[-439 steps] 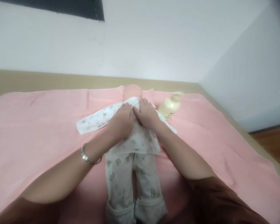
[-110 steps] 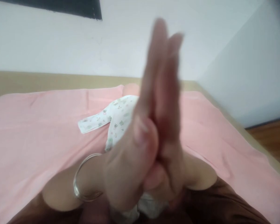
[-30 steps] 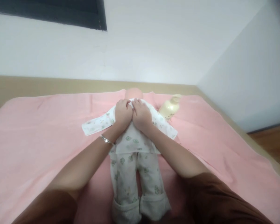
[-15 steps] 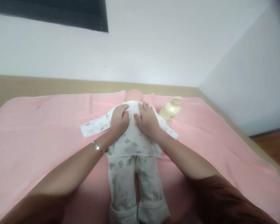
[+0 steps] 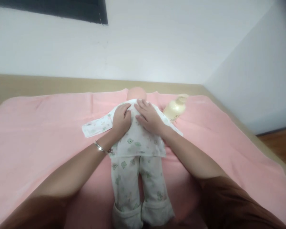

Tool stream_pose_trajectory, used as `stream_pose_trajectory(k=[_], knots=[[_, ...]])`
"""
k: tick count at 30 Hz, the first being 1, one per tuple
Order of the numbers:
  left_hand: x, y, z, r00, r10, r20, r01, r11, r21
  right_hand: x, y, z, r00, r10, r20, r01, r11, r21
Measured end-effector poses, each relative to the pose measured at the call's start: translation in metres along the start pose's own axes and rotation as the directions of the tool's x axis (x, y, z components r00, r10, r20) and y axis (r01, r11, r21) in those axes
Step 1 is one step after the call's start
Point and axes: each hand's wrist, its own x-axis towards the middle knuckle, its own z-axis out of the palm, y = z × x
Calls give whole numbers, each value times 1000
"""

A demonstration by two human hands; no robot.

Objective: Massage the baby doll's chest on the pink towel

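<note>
Upon the pink cloth (image 5: pixel 45 130) lies a dressed doll (image 5: pixel 138 148); the left hand (image 5: pixel 121 119) and the right hand (image 5: pixel 150 118) rest palm-down on it, each grip wide. Near the doll is a yellow bottle (image 5: pixel 174 110).

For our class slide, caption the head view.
Left hand and right hand rest on the patterned top of a doll, pump bottle nearby.

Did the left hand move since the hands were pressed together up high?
Yes. Against the wall, the left hand went down and left; now it rests on the printed shirt.
</note>
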Motion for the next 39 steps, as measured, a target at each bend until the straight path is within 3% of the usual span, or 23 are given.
stream_pose_trajectory(k=[5, 7, 10, 13, 15, 20, 25, 30, 36, 39], knots=[[-1, 1, 0, 1000, -12, -4, 12, 1000, -4, -8, -19, 5, 971, 217, -102, -225, 971, -79], [-1, 1, 0, 1000, -21, -6, 21, 1000, -12, -18, -35, 9, 976, 173, -135, -189, 975, -115], [-1, 0, 0, 1000, -17, -7, 17, 1000, -16, -26, -47, 9, 993, 4, -122, -25, 986, -164], [-1, -1, 0, 1000, -15, -13, 15, 1000, -10, -20, -32, 3, 991, -132, -37, 125, 978, -166], [-1, -1, 0, 1000, -15, -10, 15, 1000, -1, -10, -14, -1, 987, -161, 18, 162, 978, -129], [-1, 2, -1, 1000, -1, 15, 1, 1000, 25, 7, 11, -3, 1000, -18, 10, 19, 998, -66], [-1, 3, -1, 1000, -16, 15, 15, 999, 35, -11, -23, 3, 991, 85, -101, -101, 981, -166], [2, 0, -1, 998, 22, 51, -25, 998, 62, -26, -49, 5, 996, -16, -92, -1, 983, -183], [5, 2, -1, 995, 73, 69, -75, 997, 26, -7, -20, -5, 998, -37, 52, 40, 997, -61], [5, 4, -2, 997, 49, 63, -52, 997, 52, -2, -12, -6, 998, -20, 53, 24, 997, -70]])
